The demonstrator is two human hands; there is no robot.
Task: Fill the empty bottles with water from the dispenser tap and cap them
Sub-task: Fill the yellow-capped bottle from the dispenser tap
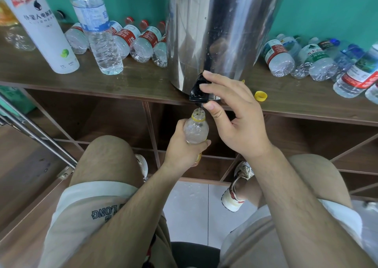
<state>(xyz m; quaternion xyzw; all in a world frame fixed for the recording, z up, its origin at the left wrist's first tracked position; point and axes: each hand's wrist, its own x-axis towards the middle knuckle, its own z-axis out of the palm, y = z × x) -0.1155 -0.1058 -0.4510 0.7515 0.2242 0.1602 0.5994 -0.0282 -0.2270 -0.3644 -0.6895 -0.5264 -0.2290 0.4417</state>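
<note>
Both bare arms reach fwd, hands close together.
L hand [182, 146] low, fingers curled round bottle [196, 129], held upright; R hand [235, 122] higher, two fingers atop tap lever [197, 88], thumb under, pinching it.

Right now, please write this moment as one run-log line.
step: filling | left hand: holds small bottle under tap | right hand: grips tap | water: flowing into bottle | yellow cap: lying on shelf
</note>
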